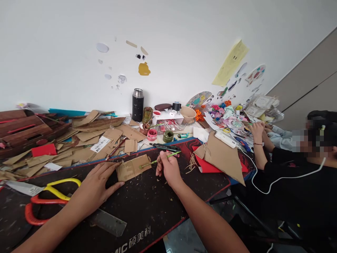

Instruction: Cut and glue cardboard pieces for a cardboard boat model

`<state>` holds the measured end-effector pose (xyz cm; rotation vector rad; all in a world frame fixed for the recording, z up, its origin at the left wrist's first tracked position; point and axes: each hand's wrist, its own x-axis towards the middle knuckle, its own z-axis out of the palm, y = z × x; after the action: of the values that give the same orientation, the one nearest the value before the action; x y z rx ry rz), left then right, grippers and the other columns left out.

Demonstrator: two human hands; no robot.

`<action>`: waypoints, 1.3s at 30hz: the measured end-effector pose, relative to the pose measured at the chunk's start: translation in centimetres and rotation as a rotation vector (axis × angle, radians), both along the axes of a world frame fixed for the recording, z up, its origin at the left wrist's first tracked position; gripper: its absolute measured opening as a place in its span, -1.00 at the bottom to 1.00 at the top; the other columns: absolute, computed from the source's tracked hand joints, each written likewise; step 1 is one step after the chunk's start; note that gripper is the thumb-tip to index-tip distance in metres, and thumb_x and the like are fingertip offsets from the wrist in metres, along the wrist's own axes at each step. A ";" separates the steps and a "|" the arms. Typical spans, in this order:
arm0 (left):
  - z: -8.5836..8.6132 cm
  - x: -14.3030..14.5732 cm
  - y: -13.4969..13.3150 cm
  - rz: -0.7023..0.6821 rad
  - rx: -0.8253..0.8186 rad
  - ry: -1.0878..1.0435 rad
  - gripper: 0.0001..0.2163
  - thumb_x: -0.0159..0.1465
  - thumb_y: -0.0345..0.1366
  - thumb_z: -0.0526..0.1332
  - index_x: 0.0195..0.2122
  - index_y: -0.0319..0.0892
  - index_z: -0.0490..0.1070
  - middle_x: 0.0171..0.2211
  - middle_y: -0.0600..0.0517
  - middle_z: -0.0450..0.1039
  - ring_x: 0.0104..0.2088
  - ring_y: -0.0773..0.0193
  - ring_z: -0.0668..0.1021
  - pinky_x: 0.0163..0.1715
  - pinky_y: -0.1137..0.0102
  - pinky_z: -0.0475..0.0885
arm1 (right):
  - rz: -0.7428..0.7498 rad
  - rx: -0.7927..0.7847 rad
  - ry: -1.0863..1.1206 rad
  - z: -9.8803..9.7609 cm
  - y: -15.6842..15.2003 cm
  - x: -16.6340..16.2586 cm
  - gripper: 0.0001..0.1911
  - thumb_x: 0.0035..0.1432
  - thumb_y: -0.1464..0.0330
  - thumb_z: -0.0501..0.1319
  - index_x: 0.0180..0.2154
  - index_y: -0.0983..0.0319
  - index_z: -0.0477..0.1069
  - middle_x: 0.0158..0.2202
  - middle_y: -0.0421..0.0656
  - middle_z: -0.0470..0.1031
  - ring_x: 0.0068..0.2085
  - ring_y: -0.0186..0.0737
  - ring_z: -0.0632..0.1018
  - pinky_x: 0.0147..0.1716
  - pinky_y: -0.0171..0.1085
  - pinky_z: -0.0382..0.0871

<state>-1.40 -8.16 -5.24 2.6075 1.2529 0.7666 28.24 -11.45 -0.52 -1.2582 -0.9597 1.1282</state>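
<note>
My left hand [96, 182] holds a small folded piece of cardboard [129, 168] by its left end, the fingers at the upper edge and the thumb at the lower one. In my right hand [170, 170] is a thin green paintbrush [174, 155], pinched between thumb and fingers. Its tip rests on the cardboard's right half, where a dab of olive-green paint shows. Beyond the cardboard stand an open jar of green paint [167, 136] and a jar of pink paint [152, 135]. A black utility knife [164, 147] lies just behind my right hand.
Scissors [56, 188] and a clear ruler [109, 221] lie by my left forearm on the dark mat [147, 207]. Cardboard scraps [76, 149] heap up at the left. A black flask [137, 107] stands against the wall. At the right, another person [297, 165] works beside a large cardboard sheet [221, 158].
</note>
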 end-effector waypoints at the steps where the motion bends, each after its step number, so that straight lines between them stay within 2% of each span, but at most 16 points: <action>1: 0.0 0.0 0.0 -0.003 -0.003 -0.002 -0.34 0.40 0.27 0.15 0.28 -0.15 0.47 0.17 -0.18 0.60 0.21 -0.13 0.58 0.28 0.03 0.44 | 0.015 -0.001 -0.006 0.0 0.0 -0.2 -0.33 0.18 -0.30 0.26 -0.44 0.19 0.36 -0.70 -0.36 0.27 -0.72 -0.32 0.47 -0.77 -0.44 0.16; 12: 0.0 0.0 0.1 -0.003 0.012 -0.012 -0.32 0.39 0.30 0.14 0.28 -0.15 0.49 0.17 -0.20 0.60 0.22 -0.15 0.58 0.29 0.02 0.44 | -0.061 -0.013 -0.043 0.2 -0.7 3.2 -0.35 0.18 -0.28 0.28 -0.44 0.18 0.37 -0.70 -0.36 0.26 -0.71 -0.31 0.46 -0.75 -0.43 0.16; 30: -0.2 0.0 0.0 0.014 -0.002 -0.003 -0.29 0.39 0.32 0.11 0.26 -0.17 0.49 0.17 -0.20 0.61 0.24 -0.15 0.56 0.31 0.01 0.42 | -0.070 -0.025 -0.036 0.4 -1.0 3.4 -0.35 0.19 -0.27 0.28 -0.43 0.18 0.37 -0.71 -0.36 0.25 -0.71 -0.31 0.46 -0.75 -0.43 0.15; 39: -0.1 0.1 -0.1 0.016 -0.004 0.001 -0.34 0.40 0.29 0.14 0.25 -0.14 0.50 0.16 -0.17 0.62 0.22 -0.13 0.57 0.29 0.03 0.43 | -0.039 0.001 -0.030 0.5 1.3 1.4 -0.37 0.20 -0.26 0.27 -0.42 0.18 0.38 -0.70 -0.36 0.26 -0.71 -0.31 0.46 -0.75 -0.42 0.16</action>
<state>-1.26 -8.25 -5.32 2.5981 1.2764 0.7644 29.59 -10.16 0.01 -1.2913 -0.9538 1.0815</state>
